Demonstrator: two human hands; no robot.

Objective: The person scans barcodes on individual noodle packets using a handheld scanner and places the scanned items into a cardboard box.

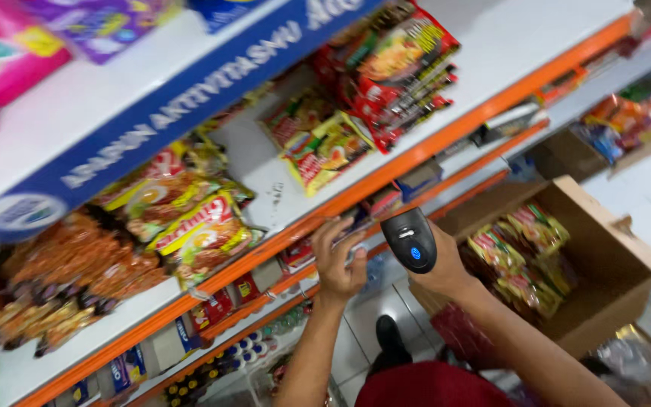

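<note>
My right hand [446, 270] grips a black handheld scanner [410, 240] with a blue button, its head pointed toward the orange shelf edge [386, 175]. My left hand [338, 260] is raised just left of the scanner, fingers curled at the shelf edge and touching a small tag there. Noodle packets in yellow and red [197, 226] lie on the white shelf above my left hand. A stack of red packets [397, 64] stands farther right on the same shelf.
An open cardboard box [612, 256] with several colourful packets sits on the floor at right. Orange packets [77, 271] fill the shelf's left part. A blue banner [190, 98] runs along the upper shelf. Lower shelves hold small bottles [220, 369]. My shoe [389, 335] rests on white tiles.
</note>
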